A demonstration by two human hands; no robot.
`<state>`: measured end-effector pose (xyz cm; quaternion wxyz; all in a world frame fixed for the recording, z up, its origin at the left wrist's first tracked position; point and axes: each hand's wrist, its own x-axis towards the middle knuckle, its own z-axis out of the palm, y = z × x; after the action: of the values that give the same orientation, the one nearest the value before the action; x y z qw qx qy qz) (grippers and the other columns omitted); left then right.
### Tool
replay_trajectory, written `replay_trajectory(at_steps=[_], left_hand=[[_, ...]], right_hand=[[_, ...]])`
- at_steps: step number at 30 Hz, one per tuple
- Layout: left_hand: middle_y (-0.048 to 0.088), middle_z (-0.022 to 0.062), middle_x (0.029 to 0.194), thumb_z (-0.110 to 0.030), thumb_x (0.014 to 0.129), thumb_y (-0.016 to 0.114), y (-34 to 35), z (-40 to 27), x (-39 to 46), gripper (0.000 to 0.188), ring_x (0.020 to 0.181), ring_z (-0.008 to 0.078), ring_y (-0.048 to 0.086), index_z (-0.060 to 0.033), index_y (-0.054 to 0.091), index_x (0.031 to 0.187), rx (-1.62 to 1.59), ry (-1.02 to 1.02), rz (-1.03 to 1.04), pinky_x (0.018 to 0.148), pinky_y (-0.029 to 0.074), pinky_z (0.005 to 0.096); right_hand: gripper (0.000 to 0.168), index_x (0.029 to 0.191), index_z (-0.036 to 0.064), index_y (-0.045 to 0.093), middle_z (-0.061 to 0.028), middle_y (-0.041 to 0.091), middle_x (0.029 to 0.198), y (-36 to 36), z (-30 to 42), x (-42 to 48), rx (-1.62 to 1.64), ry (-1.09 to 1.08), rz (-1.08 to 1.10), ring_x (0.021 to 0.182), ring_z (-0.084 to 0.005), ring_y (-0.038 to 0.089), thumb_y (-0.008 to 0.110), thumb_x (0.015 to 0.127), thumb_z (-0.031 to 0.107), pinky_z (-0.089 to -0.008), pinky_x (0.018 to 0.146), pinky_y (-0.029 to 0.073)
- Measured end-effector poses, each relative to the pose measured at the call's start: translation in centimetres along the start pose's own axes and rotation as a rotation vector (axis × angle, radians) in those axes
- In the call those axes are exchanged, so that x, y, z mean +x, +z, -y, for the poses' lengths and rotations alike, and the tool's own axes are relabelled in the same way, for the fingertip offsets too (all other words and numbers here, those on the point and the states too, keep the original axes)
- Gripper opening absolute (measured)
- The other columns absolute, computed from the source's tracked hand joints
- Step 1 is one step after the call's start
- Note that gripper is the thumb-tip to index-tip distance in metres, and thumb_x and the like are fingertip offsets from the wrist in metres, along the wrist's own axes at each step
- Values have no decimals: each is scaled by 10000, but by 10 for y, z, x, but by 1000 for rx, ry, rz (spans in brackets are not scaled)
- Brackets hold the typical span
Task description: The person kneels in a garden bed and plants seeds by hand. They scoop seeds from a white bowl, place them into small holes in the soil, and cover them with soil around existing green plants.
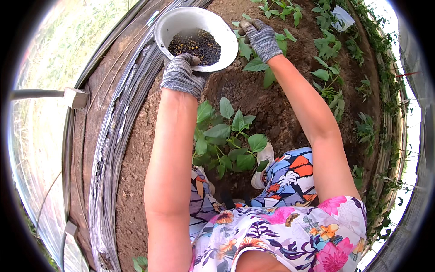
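My left hand [183, 73], in a grey knit glove, grips the near rim of a white bowl [227, 40], thumb over the edge. Dark granules mixed with yellow ones [195, 47] lie in the tilted bowl. To the right of the bowl, my right hand [261, 39] wears a matching glove with soiled fingertips. Its fingers are curled above a leafy green plant [256, 64], and whether they pinch anything is hidden. Another bushy plant [227, 136] grows from the brown soil [265, 102] between my arms, close to my shoes [263, 163].
Bunched plastic sheeting [119, 125] runs along the left beside a clear film wall [40, 136]. A pole ends at a block [75, 98] there. More plants [326, 74] stand in a row on the right, with a pale blue sheet-like item [342, 18] among them.
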<state>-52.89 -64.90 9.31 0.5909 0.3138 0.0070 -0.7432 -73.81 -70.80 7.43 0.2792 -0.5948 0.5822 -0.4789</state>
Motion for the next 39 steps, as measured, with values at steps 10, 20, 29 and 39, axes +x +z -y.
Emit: replay_trajectory(at_steps=[10,20,29,39], left_hand=[[511,152,923,72,728,384,8,22,-23,418,805,301,559,0,372,1140,310,-37,60,807,512,477],[526,207,1009,62,725,321,-3,30,-2,490,886,338,579,-12,378,1207,136,-152,-49,833,508,538],[548,196,995,40,734,328,-1,36,-4,365,947,349,557,36,447,1079,108,-187,-34,886,451,587],[534,203,1037,77,674,367,5,37,-7,477,979,377,549,10,383,1146,93,-178,53,920,431,583]], right_hand=[[817,1275,59,458,-202,448,1270,14,49,-31,-901,-637,363,1177,-340,442,584,706,631,-390,995,353],[648,1167,119,563,-200,579,1088,33,39,-28,-727,-395,712,1027,-348,547,559,738,604,-388,928,402],[448,1022,88,644,-169,632,992,42,45,-31,-708,-281,676,952,-323,587,605,744,438,-379,884,424],[335,1068,53,605,-86,619,710,17,67,-33,-87,192,538,590,-172,581,618,822,279,-295,562,476]])
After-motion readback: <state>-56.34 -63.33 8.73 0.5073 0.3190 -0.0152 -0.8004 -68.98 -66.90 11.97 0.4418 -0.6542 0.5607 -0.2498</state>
